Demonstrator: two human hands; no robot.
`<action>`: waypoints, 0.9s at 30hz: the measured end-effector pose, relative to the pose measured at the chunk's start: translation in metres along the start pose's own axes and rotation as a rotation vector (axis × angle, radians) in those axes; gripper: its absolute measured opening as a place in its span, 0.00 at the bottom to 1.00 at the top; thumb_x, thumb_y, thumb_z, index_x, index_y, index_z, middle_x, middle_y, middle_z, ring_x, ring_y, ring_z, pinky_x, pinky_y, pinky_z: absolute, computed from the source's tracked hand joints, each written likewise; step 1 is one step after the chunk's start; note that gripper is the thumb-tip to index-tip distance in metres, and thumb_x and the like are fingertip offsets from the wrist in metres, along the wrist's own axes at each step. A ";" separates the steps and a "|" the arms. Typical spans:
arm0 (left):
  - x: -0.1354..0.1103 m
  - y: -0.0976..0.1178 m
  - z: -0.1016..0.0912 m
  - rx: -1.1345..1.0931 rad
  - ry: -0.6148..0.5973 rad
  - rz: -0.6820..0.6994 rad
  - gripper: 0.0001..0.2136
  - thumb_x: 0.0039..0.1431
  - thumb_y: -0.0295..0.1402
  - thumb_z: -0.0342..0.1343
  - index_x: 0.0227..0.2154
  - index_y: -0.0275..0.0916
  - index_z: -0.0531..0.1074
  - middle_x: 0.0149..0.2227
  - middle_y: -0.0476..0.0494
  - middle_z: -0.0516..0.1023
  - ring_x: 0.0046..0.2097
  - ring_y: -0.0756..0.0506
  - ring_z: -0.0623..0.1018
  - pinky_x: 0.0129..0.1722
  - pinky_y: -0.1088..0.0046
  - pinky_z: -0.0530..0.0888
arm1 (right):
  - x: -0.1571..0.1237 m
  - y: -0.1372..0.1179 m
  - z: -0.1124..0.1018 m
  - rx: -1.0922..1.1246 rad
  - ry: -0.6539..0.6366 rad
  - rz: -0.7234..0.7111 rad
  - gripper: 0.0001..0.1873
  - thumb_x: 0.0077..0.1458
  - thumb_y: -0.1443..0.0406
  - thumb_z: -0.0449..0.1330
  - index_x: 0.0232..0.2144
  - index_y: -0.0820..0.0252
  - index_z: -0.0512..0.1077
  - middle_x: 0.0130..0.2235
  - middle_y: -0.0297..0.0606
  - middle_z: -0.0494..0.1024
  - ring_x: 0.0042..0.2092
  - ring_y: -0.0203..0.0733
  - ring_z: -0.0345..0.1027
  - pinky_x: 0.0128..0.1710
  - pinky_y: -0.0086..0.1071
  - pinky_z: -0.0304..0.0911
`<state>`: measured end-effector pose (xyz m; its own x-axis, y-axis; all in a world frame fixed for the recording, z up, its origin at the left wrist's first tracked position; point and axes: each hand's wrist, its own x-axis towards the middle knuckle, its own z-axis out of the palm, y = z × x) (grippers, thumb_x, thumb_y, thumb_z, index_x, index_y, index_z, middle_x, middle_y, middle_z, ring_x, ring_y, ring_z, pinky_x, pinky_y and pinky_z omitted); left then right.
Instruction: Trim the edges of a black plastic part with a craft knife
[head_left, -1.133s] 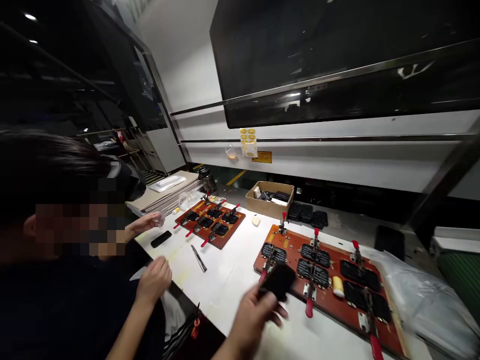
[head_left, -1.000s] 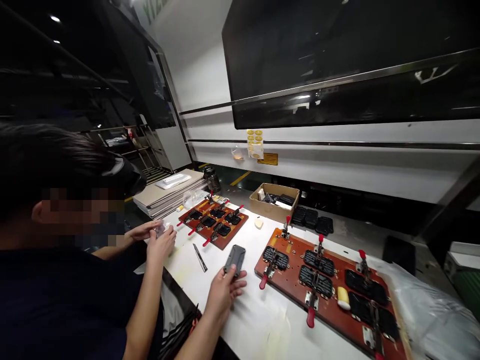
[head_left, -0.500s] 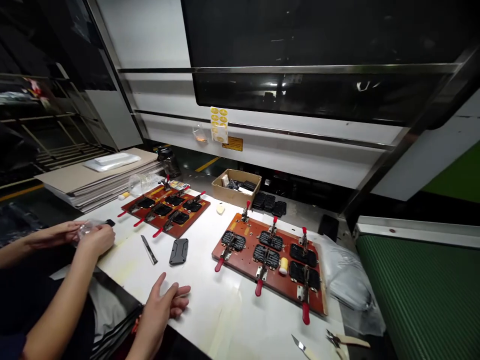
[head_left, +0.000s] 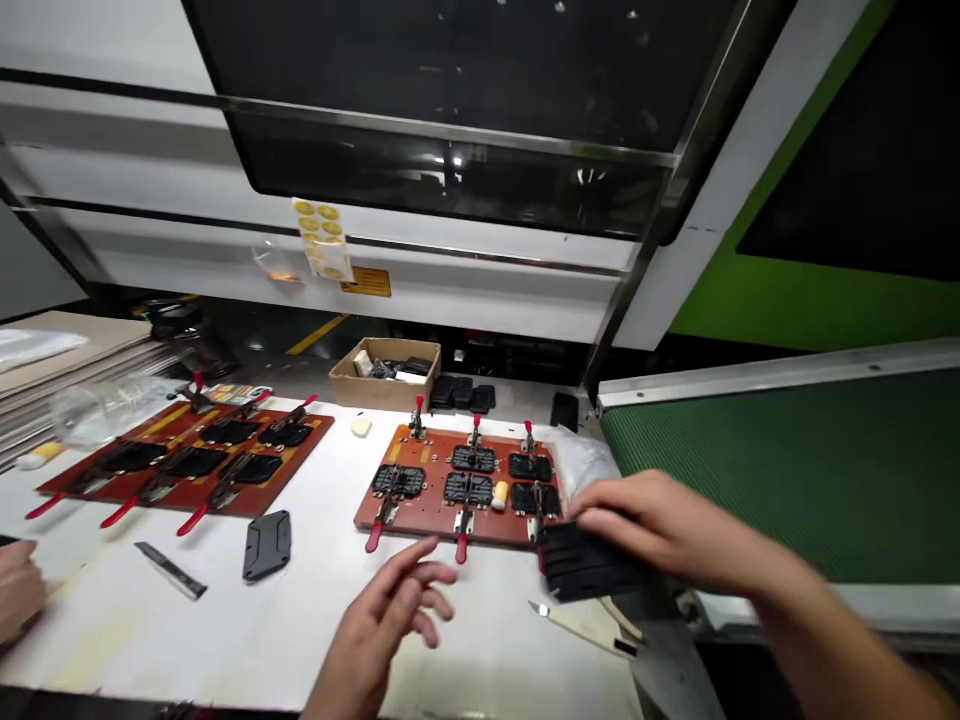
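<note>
Black ribbed part [head_left: 585, 570], red-brown board [head_left: 457, 480], green ridged belt [head_left: 787, 460].

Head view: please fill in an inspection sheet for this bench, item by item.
Surface: white table, lit from above.
Job's things: black part, gripped at the table's right end; near clamp board carries more black parts under red-handled clamps.
Clutter: loose black cover, blade, cream-handled knife, far clamp board, cardboard box, plastic bag.
Hands: left hand open above the table, touching nothing; right hand has its fingers closed on the black part. Another person's hand shows at the left edge.
Cables: nothing seen.
Surroundings: green belt on the right; machine with a dark window behind.
</note>
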<state>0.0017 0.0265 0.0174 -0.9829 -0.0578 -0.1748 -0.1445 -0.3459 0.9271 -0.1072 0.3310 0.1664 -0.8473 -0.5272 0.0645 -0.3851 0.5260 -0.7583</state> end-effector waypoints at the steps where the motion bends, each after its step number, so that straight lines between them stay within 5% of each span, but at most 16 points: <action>1: -0.003 0.005 0.011 -0.055 -0.101 -0.011 0.34 0.61 0.55 0.62 0.63 0.39 0.69 0.50 0.31 0.81 0.40 0.40 0.81 0.32 0.67 0.79 | 0.004 -0.005 0.019 -0.017 -0.083 -0.020 0.07 0.66 0.57 0.64 0.40 0.51 0.81 0.38 0.32 0.83 0.38 0.41 0.75 0.41 0.34 0.68; 4: -0.010 0.015 0.022 -0.093 -0.200 -0.051 0.37 0.61 0.47 0.66 0.68 0.40 0.62 0.46 0.36 0.79 0.39 0.43 0.79 0.32 0.68 0.81 | 0.023 -0.011 0.091 0.041 -0.198 -0.026 0.12 0.71 0.56 0.57 0.39 0.52 0.78 0.36 0.33 0.81 0.37 0.42 0.72 0.37 0.34 0.63; 7: -0.009 0.017 0.000 -0.065 0.027 -0.023 0.36 0.60 0.41 0.67 0.67 0.39 0.60 0.36 0.44 0.77 0.34 0.47 0.75 0.29 0.73 0.79 | 0.029 0.001 0.155 0.343 -0.187 0.090 0.20 0.73 0.48 0.51 0.48 0.53 0.75 0.35 0.35 0.78 0.35 0.43 0.70 0.33 0.34 0.61; 10: -0.005 0.016 -0.032 -0.038 0.252 0.029 0.30 0.60 0.40 0.67 0.62 0.39 0.64 0.32 0.49 0.76 0.29 0.50 0.72 0.26 0.77 0.74 | 0.023 0.019 0.197 0.622 -0.170 0.206 0.28 0.72 0.44 0.50 0.61 0.53 0.68 0.40 0.39 0.78 0.34 0.42 0.68 0.31 0.34 0.61; 13: 0.004 0.015 -0.055 -0.023 0.306 0.045 0.25 0.57 0.40 0.69 0.54 0.38 0.70 0.30 0.49 0.75 0.29 0.51 0.71 0.24 0.78 0.72 | 0.014 0.031 0.225 0.705 -0.089 0.267 0.31 0.70 0.43 0.52 0.65 0.53 0.64 0.46 0.41 0.78 0.37 0.42 0.69 0.33 0.34 0.65; 20: 0.036 0.018 -0.077 -0.068 0.396 0.047 0.36 0.56 0.40 0.71 0.66 0.43 0.66 0.31 0.53 0.70 0.26 0.55 0.64 0.23 0.79 0.64 | -0.029 0.087 0.288 0.509 -0.118 0.352 0.29 0.66 0.41 0.54 0.53 0.55 0.76 0.38 0.40 0.82 0.32 0.43 0.74 0.29 0.32 0.70; 24: 0.043 0.017 -0.079 -0.166 0.406 0.005 0.39 0.53 0.35 0.72 0.66 0.40 0.63 0.34 0.49 0.74 0.30 0.52 0.70 0.25 0.77 0.67 | -0.052 0.113 0.304 0.256 0.031 0.185 0.18 0.68 0.49 0.56 0.45 0.51 0.79 0.41 0.40 0.84 0.41 0.44 0.80 0.40 0.30 0.75; 27: 0.045 0.015 -0.077 -0.257 0.396 -0.010 0.32 0.50 0.30 0.72 0.59 0.40 0.68 0.37 0.46 0.77 0.32 0.51 0.73 0.26 0.77 0.68 | -0.052 0.113 0.302 0.191 0.056 0.087 0.14 0.70 0.54 0.56 0.46 0.48 0.79 0.44 0.36 0.84 0.44 0.41 0.81 0.45 0.27 0.75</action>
<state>-0.0355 -0.0538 -0.0021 -0.8554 -0.3884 -0.3426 -0.0720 -0.5660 0.8213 0.0038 0.2159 -0.1185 -0.8955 -0.4443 0.0254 -0.2378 0.4295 -0.8712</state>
